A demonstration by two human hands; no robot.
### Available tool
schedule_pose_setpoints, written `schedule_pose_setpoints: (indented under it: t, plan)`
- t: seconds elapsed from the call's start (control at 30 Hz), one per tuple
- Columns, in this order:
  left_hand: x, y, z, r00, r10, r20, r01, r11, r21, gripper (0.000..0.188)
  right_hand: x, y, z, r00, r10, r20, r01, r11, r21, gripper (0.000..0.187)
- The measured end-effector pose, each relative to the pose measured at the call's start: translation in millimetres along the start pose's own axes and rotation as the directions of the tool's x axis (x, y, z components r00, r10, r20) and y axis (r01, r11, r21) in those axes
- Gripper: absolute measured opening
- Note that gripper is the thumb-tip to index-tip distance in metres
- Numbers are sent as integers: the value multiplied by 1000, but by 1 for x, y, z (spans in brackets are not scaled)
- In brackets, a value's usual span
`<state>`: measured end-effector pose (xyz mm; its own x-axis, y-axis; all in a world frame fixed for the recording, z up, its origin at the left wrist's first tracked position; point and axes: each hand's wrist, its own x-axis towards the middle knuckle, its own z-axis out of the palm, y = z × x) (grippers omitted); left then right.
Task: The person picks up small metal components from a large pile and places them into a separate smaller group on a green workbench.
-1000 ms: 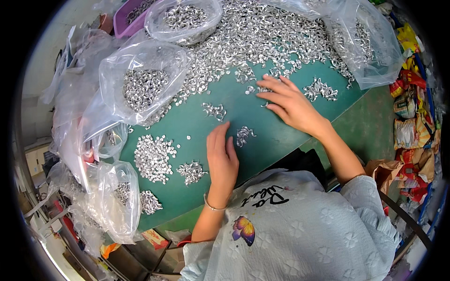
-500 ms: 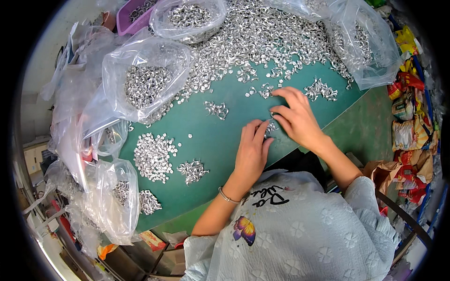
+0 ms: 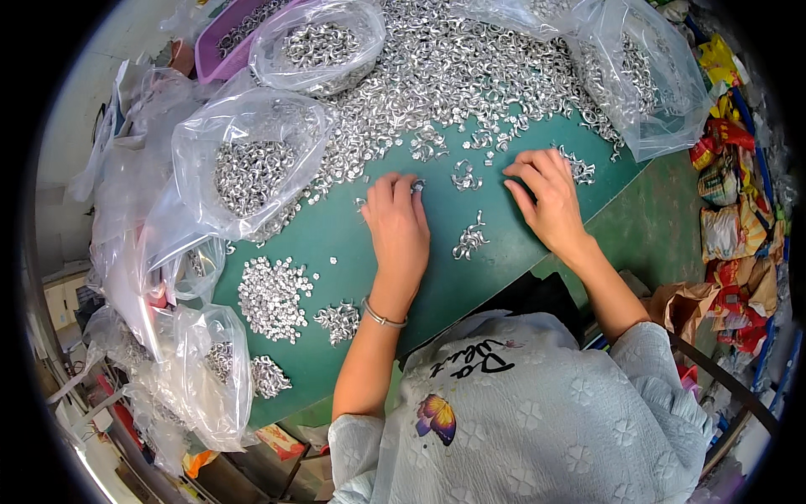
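Observation:
My left hand [image 3: 397,228] lies palm down on the green table [image 3: 336,235], fingertips touching a few small silver metal parts at the edge of the big heap [image 3: 437,76]. My right hand [image 3: 547,200] also rests flat, fingers spread, beside a small cluster of the silver parts [image 3: 579,168]. Between the two hands lie two little clumps of parts [image 3: 470,239], one nearer me and one farther. Neither hand holds anything that I can see.
Clear plastic bags of silver parts stand at the left [image 3: 252,164], the far middle [image 3: 319,42] and the far right [image 3: 638,76]. Sorted piles [image 3: 270,296] lie on the near left. A purple tray [image 3: 227,34] sits far left. Colourful packets [image 3: 739,218] crowd the right.
Both hands have slid away from me toward the big heap. My left hand moved right and forward from the near pile; the hands, close together half a second ago, are now apart.

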<state>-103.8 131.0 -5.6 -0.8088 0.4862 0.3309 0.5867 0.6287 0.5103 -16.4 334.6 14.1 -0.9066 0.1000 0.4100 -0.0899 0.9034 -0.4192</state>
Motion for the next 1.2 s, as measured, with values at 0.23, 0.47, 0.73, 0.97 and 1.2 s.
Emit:
schedule_pose_setpoints:
  t: [0.23, 0.47, 0.73, 0.97, 1.2]
  plan:
    - [11, 23, 8, 994, 100, 37, -99, 994, -38, 25, 17, -17, 8, 988, 16, 150, -9, 999, -49, 23]
    - [12, 15, 1, 999, 42, -31, -42, 999, -9, 21, 21, 1, 3, 997, 81, -12, -82, 990, -119, 23]
    - [4, 3, -3, 999, 54, 6, -54, 999, 7, 23, 24, -5, 13, 985, -111, 131, 100, 991, 86, 19]
    - [1, 17, -9, 998, 53, 38, -56, 997, 56, 28, 29, -10, 10, 994, -76, 79, 66, 990, 126, 21]
    - [1, 7, -11, 1000, 30, -1, -30, 999, 27, 21, 43, -11, 26, 998, -35, 50, 36, 999, -13, 18]
